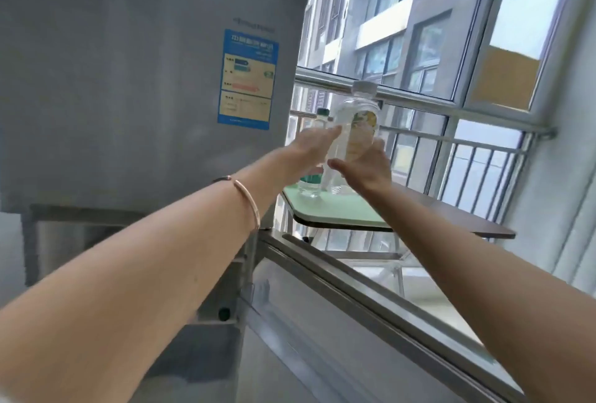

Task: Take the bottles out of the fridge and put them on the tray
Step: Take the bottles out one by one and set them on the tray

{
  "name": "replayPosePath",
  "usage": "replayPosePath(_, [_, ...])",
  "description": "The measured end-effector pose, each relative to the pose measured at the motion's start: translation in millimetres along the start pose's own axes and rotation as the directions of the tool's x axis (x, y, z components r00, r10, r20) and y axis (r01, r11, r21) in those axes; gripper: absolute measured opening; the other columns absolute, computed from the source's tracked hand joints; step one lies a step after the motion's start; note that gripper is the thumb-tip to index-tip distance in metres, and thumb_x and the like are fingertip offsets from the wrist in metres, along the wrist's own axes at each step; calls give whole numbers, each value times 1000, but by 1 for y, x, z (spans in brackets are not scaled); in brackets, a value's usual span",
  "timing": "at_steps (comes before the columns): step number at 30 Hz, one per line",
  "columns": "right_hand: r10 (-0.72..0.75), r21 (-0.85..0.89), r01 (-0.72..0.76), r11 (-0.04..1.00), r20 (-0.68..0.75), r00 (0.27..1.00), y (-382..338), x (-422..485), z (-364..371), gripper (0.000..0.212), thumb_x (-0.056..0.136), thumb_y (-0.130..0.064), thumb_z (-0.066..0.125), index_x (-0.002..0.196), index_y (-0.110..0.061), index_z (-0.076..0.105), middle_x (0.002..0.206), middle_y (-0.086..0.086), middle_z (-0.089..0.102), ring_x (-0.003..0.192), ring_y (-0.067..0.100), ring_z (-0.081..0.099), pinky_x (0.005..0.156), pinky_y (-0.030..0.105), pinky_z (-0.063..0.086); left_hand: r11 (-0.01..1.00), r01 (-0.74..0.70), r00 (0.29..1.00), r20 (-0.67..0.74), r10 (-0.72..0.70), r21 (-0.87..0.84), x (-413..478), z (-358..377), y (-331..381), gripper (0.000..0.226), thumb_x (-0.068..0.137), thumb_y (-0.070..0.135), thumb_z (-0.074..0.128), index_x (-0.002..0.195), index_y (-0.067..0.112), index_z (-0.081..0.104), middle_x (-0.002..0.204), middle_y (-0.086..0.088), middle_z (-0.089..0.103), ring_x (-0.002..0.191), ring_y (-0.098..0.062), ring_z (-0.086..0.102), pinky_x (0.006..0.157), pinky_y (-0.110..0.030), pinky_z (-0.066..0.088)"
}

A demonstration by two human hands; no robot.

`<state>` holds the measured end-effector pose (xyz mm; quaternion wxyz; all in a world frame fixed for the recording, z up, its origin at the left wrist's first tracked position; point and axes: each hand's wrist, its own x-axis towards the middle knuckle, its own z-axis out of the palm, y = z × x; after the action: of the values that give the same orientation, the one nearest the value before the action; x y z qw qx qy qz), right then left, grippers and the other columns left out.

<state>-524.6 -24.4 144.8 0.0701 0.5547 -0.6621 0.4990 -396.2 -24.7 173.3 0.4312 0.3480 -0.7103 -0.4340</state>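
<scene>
A clear bottle (356, 119) with a yellow label and pale cap is tilted slightly, its base at or just above the light green tray (348, 214); my right hand (366, 165) grips its lower part. Just to its left a green-capped bottle (322, 114) stands on the tray, its middle hidden behind my left hand (311, 148). That hand's fingers are stretched out straight and reach the side of the clear bottle. The grey fridge (129, 80) fills the left; its upper door is closed.
The tray lies on a dark brown table (467, 219) beside the fridge, in front of a metal railing (451, 141) and windows. The fridge's lower door (354, 306) stands open and juts toward the bottom right under my right arm.
</scene>
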Motion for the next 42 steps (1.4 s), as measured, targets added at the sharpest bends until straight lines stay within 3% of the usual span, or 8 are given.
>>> replayPosePath(4, [120, -32, -117, 993, 119, 986, 32, 41, 22, 67, 65, -45, 84, 116, -15, 54, 98, 7, 65, 76, 21, 69, 79, 38, 59, 995, 93, 983, 157, -96, 24, 56, 24, -39, 77, 97, 60, 25, 154, 9, 21, 161, -13, 26, 145, -32, 31, 115, -48, 27])
replayPosePath(7, [263, 35, -271, 962, 152, 953, 52, 65, 48, 105, 73, -35, 83, 148, 0, 19, 101, 12, 62, 64, 14, 59, 80, 31, 53, 993, 116, 976, 189, -109, -25, 95, 34, -65, 77, 98, 59, 21, 154, 6, 18, 162, -15, 22, 148, -32, 26, 117, -48, 27])
replayPosePath(13, [347, -7, -350, 937, 164, 924, 74, 94, 95, 110, 69, -33, 87, 145, 3, 17, 118, 17, 61, 87, 26, 61, 78, 33, 51, 985, 147, 977, 169, -131, -89, 131, 30, -96, 76, 99, 58, 19, 154, 6, 18, 161, -15, 23, 145, -33, 31, 113, -45, 31])
replayPosePath(17, [364, -31, -364, 931, 161, 917, 82, 102, 115, 115, 65, -38, 88, 146, -1, 16, 132, 21, 55, 115, 35, 59, 99, 44, 49, 986, 142, 979, 159, -128, -83, 136, 19, -104, 71, 100, 54, 17, 154, 7, 19, 161, -15, 22, 146, -32, 29, 114, -45, 30])
replayPosePath(25, [491, -74, -486, 871, 172, 854, 79, 105, 112, 114, 72, -39, 83, 151, -1, 11, 146, 21, 41, 129, 36, 48, 107, 43, 42, 992, 118, 986, 126, -112, -40, 136, 21, -93, 72, 100, 54, 19, 149, 2, 31, 155, -20, 33, 140, -36, 36, 113, -44, 33])
replayPosePath(31, [56, -15, -59, 998, -161, 985, 30, 50, 76, 24, 90, -28, 52, 98, -7, 63, 87, 9, 67, 80, 28, 62, 64, 32, 44, 996, 69, 994, 80, -73, 53, 87, 19, -65, 62, 101, 47, 30, 139, 1, 46, 133, -18, 54, 115, -28, 55, 101, -41, 48])
replayPosePath(36, [-152, 0, 152, 988, 12, 988, -28, -13, 64, 10, 81, -20, 57, 80, -12, 63, 74, 6, 65, 71, 26, 64, 62, 34, 53, 992, 104, 988, -122, -94, 77, 22, -20, -49, 37, 98, 31, 47, 110, -2, 61, 105, -19, 69, 94, -31, 70, 85, -45, 60])
replayPosePath(42, [-172, 84, 152, 985, 325, 930, -81, -101, 99, 16, 66, -26, 68, 74, -14, 65, 76, 9, 70, 75, 29, 69, 61, 33, 53, 934, 274, 948, -225, -223, 227, -72, -84, -81, 33, 99, 26, 45, 101, -2, 62, 90, -22, 65, 79, -32, 65, 86, -48, 59])
